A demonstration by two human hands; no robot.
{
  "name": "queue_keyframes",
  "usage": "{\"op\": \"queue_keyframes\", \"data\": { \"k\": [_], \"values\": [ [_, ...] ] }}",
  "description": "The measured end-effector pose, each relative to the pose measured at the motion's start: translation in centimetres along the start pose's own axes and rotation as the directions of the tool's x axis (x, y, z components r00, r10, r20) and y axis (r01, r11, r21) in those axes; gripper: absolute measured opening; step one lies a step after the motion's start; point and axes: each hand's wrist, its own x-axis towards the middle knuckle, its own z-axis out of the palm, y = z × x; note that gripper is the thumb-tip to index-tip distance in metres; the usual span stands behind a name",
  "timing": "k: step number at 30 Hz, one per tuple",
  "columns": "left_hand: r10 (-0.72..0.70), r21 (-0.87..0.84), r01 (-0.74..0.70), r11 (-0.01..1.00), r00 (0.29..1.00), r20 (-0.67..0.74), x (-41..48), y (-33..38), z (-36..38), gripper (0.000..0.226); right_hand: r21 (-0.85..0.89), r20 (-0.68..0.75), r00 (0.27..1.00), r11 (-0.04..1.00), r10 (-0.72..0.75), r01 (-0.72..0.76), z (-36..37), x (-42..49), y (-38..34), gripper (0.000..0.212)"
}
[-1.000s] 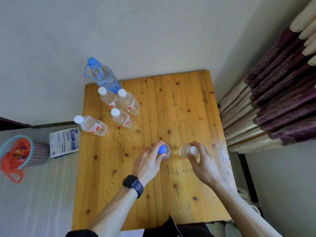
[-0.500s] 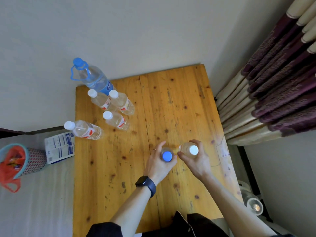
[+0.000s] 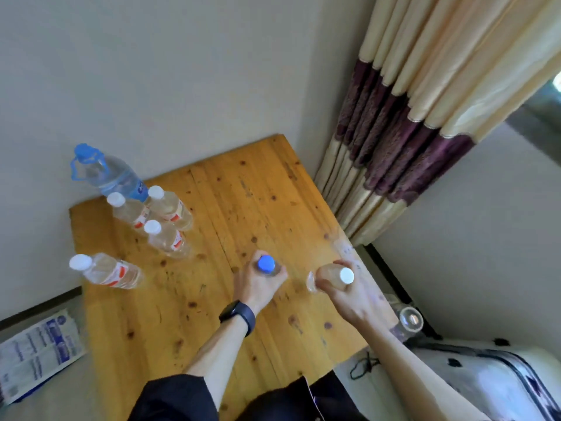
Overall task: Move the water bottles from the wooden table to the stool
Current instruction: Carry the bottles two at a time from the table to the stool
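Wooden and knotty, the bench (image 3: pixel 197 329) fills the middle of the head view, pushed against a pale wall. The left hand (image 3: pixel 258 284), with a dark smartwatch (image 3: pixel 238 317) on its wrist, has its fingers curled round the neck of a blue-capped bottle (image 3: pixel 266 264), seen almost cap-on over the bench's middle; whether its base touches the wood cannot be told. The right hand (image 3: pixel 349 296) has its fingers wrapped round a white-capped bottle (image 3: pixel 334 276), tilted with the cap toward the right, near the bench's right edge. At the far left corner stands a large blue-handled bottle (image 3: pixel 112 174), with 3 small bottles (image 3: pixel 165 238) bunched just beside it. 1 lone small bottle (image 3: pixel 106 271) stands apart near the left edge. A cream and purple curtain (image 3: pixel 409 117) hangs at the right, and a blue-and-white printed packet (image 3: pixel 36 341) lies left of the bench.
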Motion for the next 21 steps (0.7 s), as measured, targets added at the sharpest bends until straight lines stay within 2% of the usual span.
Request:
{"op": "queue_keyframes", "data": {
  "k": [2,5,9,12,16,21],
  "values": [
    [0.086,0.013,-0.087,0.996,0.996,0.039,-2.0,0.7,0.1,0.029,0.100,-0.110,0.993,0.994,0.054,-0.043,-1.5,-3.2,2.8,0.047],
    [0.220,0.006,-0.225,0.974,0.960,0.173,-4.9,1.9,1.7,0.031,0.234,-0.226,0.957,0.964,0.183,-0.129,-3.0,-7.8,7.3,0.052],
    [0.403,0.020,-0.435,0.900,0.850,0.341,-9.4,3.8,5.5,0.037,0.360,-0.375,0.861,0.910,0.343,-0.206,-4.5,-15.7,12.2,0.045],
    [0.495,-0.002,-0.570,0.822,0.711,0.500,-13.8,5.7,9.2,0.041,0.468,-0.481,0.743,0.853,0.465,-0.231,-5.2,-22.2,15.6,0.044],
    [0.597,-0.078,-0.751,0.656,0.453,0.662,-22.0,7.9,14.2,0.036,0.651,-0.548,0.523,0.725,0.653,-0.223,-5.1,-32.0,20.1,0.043],
    [0.577,-0.209,-0.808,0.551,0.189,0.794,-37.0,8.9,18.4,0.033,0.769,-0.591,0.225,0.625,0.775,-0.132,-3.0,-46.3,24.9,0.044]
  ]
}}
